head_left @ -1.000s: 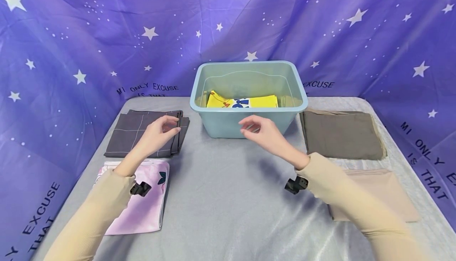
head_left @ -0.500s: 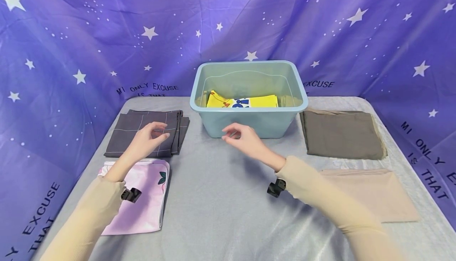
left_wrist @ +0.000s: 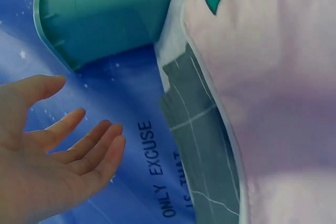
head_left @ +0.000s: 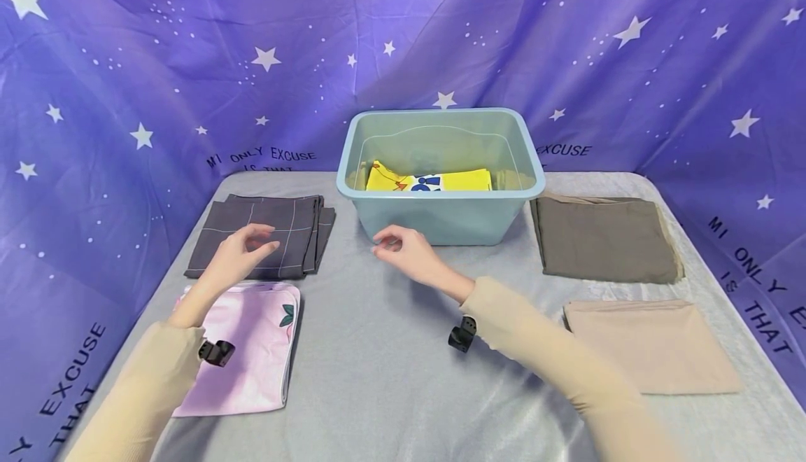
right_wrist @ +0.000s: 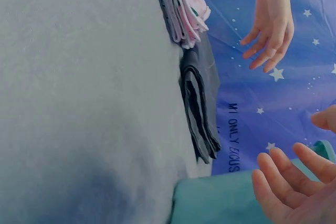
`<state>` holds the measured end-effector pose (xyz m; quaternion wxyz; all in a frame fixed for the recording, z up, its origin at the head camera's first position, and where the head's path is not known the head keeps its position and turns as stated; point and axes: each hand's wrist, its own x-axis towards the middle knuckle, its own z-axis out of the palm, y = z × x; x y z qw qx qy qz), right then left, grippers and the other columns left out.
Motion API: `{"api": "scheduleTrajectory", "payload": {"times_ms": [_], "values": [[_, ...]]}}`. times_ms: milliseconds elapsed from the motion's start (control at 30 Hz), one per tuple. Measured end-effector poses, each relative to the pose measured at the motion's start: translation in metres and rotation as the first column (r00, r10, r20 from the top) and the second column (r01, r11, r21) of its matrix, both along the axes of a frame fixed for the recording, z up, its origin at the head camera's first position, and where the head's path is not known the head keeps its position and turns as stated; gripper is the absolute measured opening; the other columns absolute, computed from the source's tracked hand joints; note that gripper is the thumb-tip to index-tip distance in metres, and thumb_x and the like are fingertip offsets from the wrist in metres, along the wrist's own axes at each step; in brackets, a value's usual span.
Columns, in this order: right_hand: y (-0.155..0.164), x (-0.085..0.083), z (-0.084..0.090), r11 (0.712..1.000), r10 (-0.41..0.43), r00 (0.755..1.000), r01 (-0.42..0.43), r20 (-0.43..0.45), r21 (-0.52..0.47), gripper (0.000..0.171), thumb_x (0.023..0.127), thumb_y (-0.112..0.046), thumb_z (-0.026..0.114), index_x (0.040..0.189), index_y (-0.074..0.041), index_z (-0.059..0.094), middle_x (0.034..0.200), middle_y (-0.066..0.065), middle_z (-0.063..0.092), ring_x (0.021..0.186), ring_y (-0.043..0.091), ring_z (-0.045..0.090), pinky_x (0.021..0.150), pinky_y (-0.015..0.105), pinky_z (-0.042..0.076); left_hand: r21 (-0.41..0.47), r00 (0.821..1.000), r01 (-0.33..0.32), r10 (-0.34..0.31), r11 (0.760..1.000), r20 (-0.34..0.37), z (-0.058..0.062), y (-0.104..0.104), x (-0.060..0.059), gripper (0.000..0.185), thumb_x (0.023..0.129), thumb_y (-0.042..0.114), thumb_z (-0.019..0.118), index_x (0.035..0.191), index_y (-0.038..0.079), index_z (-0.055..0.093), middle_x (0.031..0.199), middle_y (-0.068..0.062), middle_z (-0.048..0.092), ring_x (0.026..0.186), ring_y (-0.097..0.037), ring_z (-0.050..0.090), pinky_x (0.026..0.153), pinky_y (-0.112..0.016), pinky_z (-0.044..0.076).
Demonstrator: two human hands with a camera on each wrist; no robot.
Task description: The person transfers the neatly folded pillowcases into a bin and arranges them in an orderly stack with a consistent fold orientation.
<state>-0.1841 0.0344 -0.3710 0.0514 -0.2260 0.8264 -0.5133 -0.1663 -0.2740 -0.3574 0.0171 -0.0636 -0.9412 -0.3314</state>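
Observation:
My left hand [head_left: 236, 255] hovers over the folded dark checked cloth [head_left: 296, 234], its fingers loosely bent and nothing in them. In the left wrist view the fingers [left_wrist: 94, 153] spread apart from the thumb. Below that forearm lies a folded pink cloth [head_left: 252, 357] with a green leaf print. In front of the blue-green plastic bin [head_left: 434, 220] my right hand [head_left: 412, 255] is held in the air, relaxed and holding nothing. Inside the bin is a folded yellow cloth [head_left: 469, 180] with blue and white print; the bin's front wall hides its lower part.
On the right side of the grey-covered table [head_left: 378, 378] lie a folded olive-brown cloth [head_left: 604, 241] and, nearer, a folded beige cloth [head_left: 661, 346]. A purple star-printed curtain [head_left: 302, 98] surrounds the table's back and sides.
Both hands have drifted left and slightly toward the near side, keeping their loose shape. The bin and the folded cloths have stayed where they were.

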Motion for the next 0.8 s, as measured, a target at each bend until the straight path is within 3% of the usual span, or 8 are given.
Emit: {"api": "scheduleTrajectory", "payload": {"times_ms": [567, 800], "values": [[-0.035, -0.008, -0.026, 0.999, 0.015, 0.999, -0.017, 0.041, 0.042, 0.023, 0.080, -0.014, 0.060, 0.099, -0.001, 0.062, 0.085, 0.008, 0.063, 0.076, 0.018, 0.058, 0.066, 0.020, 0.045, -0.022, 0.997, -0.081, 0.081, 0.996, -0.014, -0.010, -0.034, 0.003, 0.041, 0.088, 0.026, 0.051, 0.115, -0.005, 0.050, 0.109, -0.030, 0.054, 0.096, -0.043, 0.053, 0.081, -0.051, 0.040], [-0.044, -0.011, -0.032, 0.998, -0.010, 0.998, 0.006, 0.063, 0.070, 0.022, 0.081, -0.016, 0.061, 0.099, -0.003, 0.062, 0.085, 0.008, 0.063, 0.072, 0.014, 0.057, 0.063, 0.019, 0.045, -0.004, 0.994, -0.102, 0.102, 0.995, -0.043, -0.015, -0.044, 0.001, 0.039, 0.087, 0.021, 0.052, 0.113, -0.008, 0.050, 0.104, -0.031, 0.056, 0.091, -0.043, 0.055, 0.073, -0.037, 0.043]]}}
